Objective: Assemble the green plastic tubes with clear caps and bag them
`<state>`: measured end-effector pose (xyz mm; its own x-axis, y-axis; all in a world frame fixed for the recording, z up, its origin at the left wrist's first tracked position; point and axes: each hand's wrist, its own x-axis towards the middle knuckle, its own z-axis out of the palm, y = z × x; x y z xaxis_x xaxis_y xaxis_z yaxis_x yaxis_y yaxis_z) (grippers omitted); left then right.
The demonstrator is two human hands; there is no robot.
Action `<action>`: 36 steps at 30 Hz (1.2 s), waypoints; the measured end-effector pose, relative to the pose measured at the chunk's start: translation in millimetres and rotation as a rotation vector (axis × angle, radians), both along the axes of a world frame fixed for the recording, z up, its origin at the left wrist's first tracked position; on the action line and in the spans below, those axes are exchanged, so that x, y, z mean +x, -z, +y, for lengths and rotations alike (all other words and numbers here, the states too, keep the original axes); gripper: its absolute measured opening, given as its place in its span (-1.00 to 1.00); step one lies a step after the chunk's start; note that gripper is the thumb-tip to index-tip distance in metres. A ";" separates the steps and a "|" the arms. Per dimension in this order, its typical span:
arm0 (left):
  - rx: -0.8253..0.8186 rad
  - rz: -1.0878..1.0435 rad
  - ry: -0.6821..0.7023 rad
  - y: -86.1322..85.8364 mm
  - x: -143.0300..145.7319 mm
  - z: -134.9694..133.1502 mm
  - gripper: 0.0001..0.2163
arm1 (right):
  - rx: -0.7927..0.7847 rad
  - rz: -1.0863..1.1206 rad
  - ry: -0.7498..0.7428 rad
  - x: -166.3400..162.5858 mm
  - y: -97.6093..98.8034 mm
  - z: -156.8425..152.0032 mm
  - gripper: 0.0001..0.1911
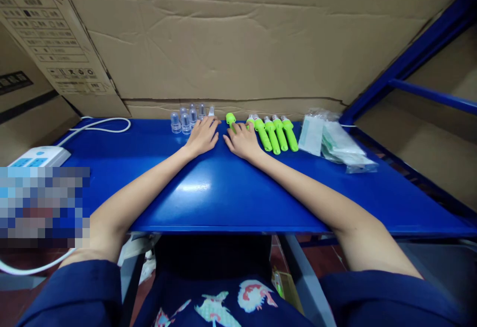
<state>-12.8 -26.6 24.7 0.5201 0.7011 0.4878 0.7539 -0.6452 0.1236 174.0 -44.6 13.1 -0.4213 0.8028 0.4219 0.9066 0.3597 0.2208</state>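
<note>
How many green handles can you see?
6 green handles show: one at the thumb side of the right hand, one partly behind that hand, four side by side to its right. The hand may hide more.

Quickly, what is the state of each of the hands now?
Left hand: open, palm down, beside clear plastic caps; contact cannot be told.
Right hand: over a lime-green handle; whether it grips cannot be told.

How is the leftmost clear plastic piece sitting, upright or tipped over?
Upright: the leftmost clear piece stands on its wide rim on the blue table, narrower end up.
</note>
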 end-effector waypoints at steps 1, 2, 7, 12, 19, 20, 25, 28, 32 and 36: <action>0.010 0.010 -0.021 -3.1 2.4 1.2 -0.56 | 0.001 -0.005 -0.005 -1.7 2.2 -0.7 -0.47; 0.015 0.012 -0.036 -6.1 4.8 3.5 -0.52 | 0.006 -0.005 -0.006 -2.8 3.8 -1.1 -0.49; 0.004 0.050 -0.054 -19.2 18.5 24.7 -0.38 | 0.024 0.009 0.027 -3.4 4.9 -0.9 -0.52; -0.027 0.051 -0.128 -23.1 31.8 42.2 -0.35 | -0.016 -0.012 0.031 -4.3 1.2 -1.9 -0.52; 0.007 0.025 -0.082 -20.7 34.2 47.7 -0.43 | -0.042 0.005 0.035 -5.0 0.6 -2.1 -0.51; 0.017 0.019 -0.086 -20.8 33.5 47.5 -0.44 | -0.040 0.010 0.032 -4.9 0.9 -1.9 -0.51; -0.011 0.042 -0.170 -13.9 29.8 46.5 -0.52 | -0.033 0.014 0.030 -4.2 1.7 -1.0 -0.51; -0.017 0.071 -0.178 -6.4 26.6 47.4 -0.54 | -0.034 0.015 0.030 -4.1 1.4 -1.0 -0.51; 0.048 0.010 -0.191 -2.0 21.9 53.9 -0.49 | -0.034 0.014 0.031 -3.9 1.2 -1.0 -0.51; 0.050 0.014 -0.225 -4.3 21.6 60.6 -0.47 | -0.034 0.017 0.031 -3.5 1.7 -0.6 -0.51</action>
<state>8.9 34.0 29.0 0.3605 0.7752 0.5188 0.8807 -0.4661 0.0846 170.6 -45.3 11.4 -0.3887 0.8296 0.4008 0.9210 0.3382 0.1931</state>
